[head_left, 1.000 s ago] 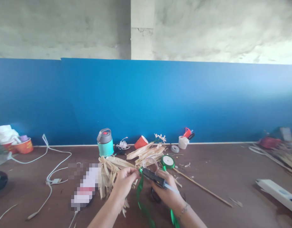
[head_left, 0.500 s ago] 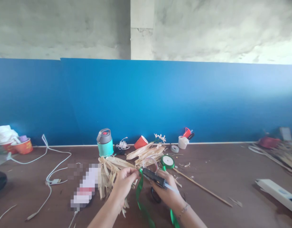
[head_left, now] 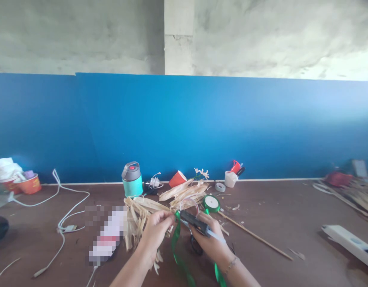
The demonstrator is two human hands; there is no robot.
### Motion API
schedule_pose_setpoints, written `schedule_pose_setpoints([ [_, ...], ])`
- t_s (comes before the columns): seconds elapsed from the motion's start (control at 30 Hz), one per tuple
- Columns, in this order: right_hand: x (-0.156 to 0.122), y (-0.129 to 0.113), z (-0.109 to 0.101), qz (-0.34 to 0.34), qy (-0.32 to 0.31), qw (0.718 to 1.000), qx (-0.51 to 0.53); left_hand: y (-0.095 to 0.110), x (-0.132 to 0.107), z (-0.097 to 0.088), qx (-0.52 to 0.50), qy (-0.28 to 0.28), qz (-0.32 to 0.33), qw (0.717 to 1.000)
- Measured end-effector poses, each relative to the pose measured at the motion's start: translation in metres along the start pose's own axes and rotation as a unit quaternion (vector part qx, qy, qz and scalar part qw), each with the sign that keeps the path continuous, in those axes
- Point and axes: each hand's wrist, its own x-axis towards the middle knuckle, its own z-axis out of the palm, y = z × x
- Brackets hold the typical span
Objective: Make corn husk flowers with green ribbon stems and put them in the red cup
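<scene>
My right hand (head_left: 208, 236) is wrapped round a black hot glue gun (head_left: 193, 222) with a pale glue stick poking from its back end. The gun's nozzle points left at a green ribbon (head_left: 176, 238). Pinched between the thumb and fingers of my left hand (head_left: 158, 228) is the upper end of that ribbon, close to the nozzle; its long tail hangs toward me. Dry husk strips (head_left: 135, 223) lie beyond and left of my hands. A spool of green ribbon (head_left: 211, 203) rests just past the gun. Black-handled scissors (head_left: 196, 244) are partly hidden beneath my right hand.
A turquoise flask (head_left: 132, 183), a tipped red paper cup (head_left: 177, 179), a tape roll (head_left: 220, 187) and a white cup of tools (head_left: 231, 179) stand along the blue partition. A thin stick (head_left: 255, 235) lies right. White cables (head_left: 64, 215) spread left; a white box (head_left: 349, 244) lies far right.
Almost nothing differs. The glue gun's nozzle stays by the ribbon, and both hands keep their hold with barely any shift.
</scene>
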Motion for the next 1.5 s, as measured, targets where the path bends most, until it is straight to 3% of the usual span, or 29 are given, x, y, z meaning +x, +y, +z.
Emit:
schedule_pose_setpoints([
  [0.47,-0.005,0.004,-0.004,-0.023,-0.026,0.999,0.011,0.0,0.002,-0.002,0.025,0.03,0.04,0.998],
  [0.8,-0.004,0.006,-0.003,-0.024,-0.024,0.999,-0.01,0.005,-0.004,-0.001,0.003,-0.001,0.023,1.0],
  [1.0,-0.004,0.006,-0.008,-0.023,-0.076,0.996,-0.046,0.006,0.0,-0.008,-0.003,-0.012,0.025,1.0],
  [1.2,0.0,0.016,-0.042,0.04,-0.088,0.977,-0.192,0.007,0.001,-0.012,-0.003,-0.004,0.035,0.999],
  [1.3,0.0,0.034,-0.069,0.118,-0.092,0.95,-0.274,0.009,0.0,-0.011,-0.001,-0.002,0.037,0.999],
  [1.37,-0.003,0.049,-0.085,0.167,-0.132,0.929,-0.302,0.009,0.0,-0.01,0.0,-0.002,0.038,0.999],
  [1.5,-0.016,0.077,-0.101,0.22,-0.165,0.896,-0.349,0.007,0.0,-0.008,0.0,-0.008,0.039,0.999],
])
